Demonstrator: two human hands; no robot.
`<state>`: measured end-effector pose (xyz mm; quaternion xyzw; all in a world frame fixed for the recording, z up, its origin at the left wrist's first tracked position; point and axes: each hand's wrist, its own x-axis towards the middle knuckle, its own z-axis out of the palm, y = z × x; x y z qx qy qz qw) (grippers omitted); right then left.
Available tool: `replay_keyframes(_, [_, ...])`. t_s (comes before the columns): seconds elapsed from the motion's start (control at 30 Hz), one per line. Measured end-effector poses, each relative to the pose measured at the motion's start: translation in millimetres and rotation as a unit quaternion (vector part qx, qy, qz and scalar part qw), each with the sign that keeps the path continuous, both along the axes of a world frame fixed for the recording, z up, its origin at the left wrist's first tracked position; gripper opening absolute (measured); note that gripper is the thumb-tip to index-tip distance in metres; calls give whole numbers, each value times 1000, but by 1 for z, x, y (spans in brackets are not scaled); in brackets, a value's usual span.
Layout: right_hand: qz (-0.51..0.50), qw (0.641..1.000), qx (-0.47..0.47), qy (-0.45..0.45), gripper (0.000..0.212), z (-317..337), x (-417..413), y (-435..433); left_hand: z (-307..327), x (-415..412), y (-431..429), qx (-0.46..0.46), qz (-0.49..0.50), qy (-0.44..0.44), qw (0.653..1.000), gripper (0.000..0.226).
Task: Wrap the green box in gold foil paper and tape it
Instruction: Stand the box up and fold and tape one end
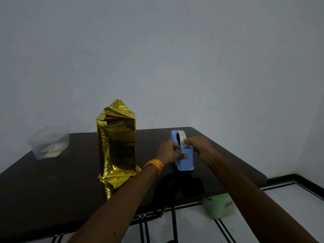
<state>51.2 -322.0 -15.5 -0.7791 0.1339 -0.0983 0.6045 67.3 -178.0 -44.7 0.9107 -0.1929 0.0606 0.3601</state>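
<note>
Hands on the dispenser, parcel waiting

Left hand (169, 152) grips the one blue tape dispenser (186, 163) by its body, while the right hand (199, 147) curls its fingers at the cutter, seemingly pinching the tape (183, 136). Left of the dispenser and apart from it, one green box stands upright on the bench (52, 181), hidden under gold foil paper (117, 142). Farther left sits one clear tub (49, 142). Untaped, the loose foil ends may spring open, or the strip could fold onto itself.

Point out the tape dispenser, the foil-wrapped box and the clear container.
tape dispenser (186, 163): head view, blue front face.
foil-wrapped box (117, 142): head view, front foil panel.
clear container (49, 146): head view, front wall.
</note>
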Motion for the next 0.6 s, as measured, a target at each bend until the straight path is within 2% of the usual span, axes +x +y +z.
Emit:
replay_keyframes(0.13, [-36, 998, -49, -25, 19, 5, 3, 5, -3, 1, -1, -8, 3, 1, 1000, 42])
replay_keyframes(0.27, [-38, 998, -49, -33, 22, 12, -2, 5, -1, -1, -1, -21, 8, -2, 1000, 45])
replay_keyframes(0.37, [-36, 999, -20, -17, 18, 11, -15, 3, -2, -2, -2, -19, 10, -7, 1000, 43])
replay_keyframes(0.47, [-19, 999, 33, -4, 27, 6, -32, 1, -3, -3, -2, -21, 10, -10, 1000, 42])
replay_keyframes(0.6, [-17, 998, 58, 10, 24, -6, -41, -2, -4, -3, -3, -16, 15, -16, 1000, 33])
